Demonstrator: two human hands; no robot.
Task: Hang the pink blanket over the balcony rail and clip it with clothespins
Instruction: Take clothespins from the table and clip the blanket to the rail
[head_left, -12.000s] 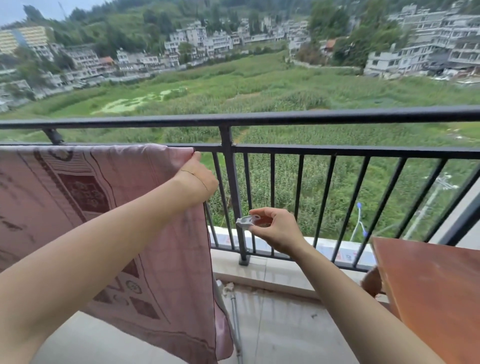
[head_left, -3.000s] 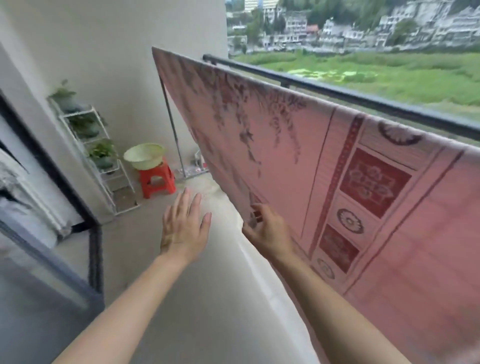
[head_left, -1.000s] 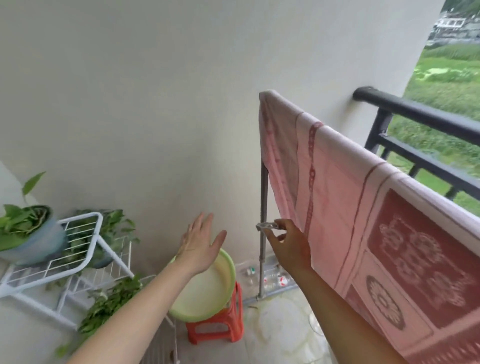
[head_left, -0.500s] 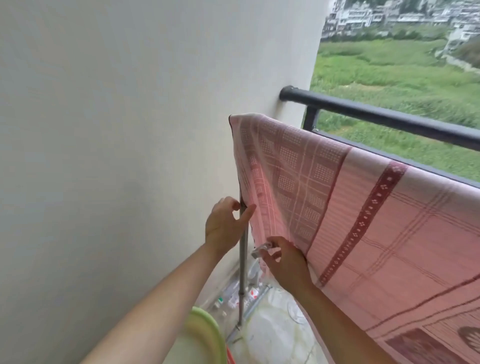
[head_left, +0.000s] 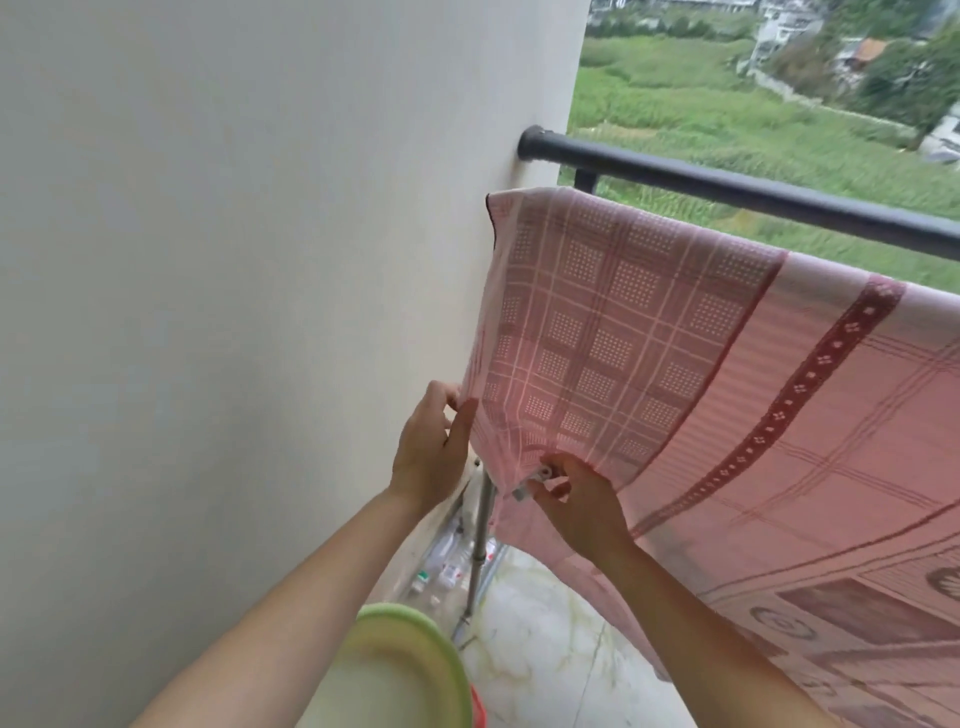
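Note:
The pink patterned blanket (head_left: 675, 364) hangs over a rail just inside the black balcony rail (head_left: 753, 200), its left end close to the wall. My left hand (head_left: 434, 449) pinches the blanket's left edge low down. My right hand (head_left: 579, 496) holds a small white clothespin (head_left: 532, 480) against the blanket's lower corner, next to a thin metal pole (head_left: 480, 535). Whether the clothespin bites the cloth cannot be told.
A plain white wall (head_left: 234, 312) stands close on the left. A green-rimmed basin (head_left: 410, 670) sits below my left forearm on a red stool (head_left: 479, 709). Small bottles (head_left: 441, 564) lie on the tiled floor by the wall.
My left hand has moved from the metal pole to the blanket's edge. My right hand has brought the clothespin up against the blanket's lower corner.

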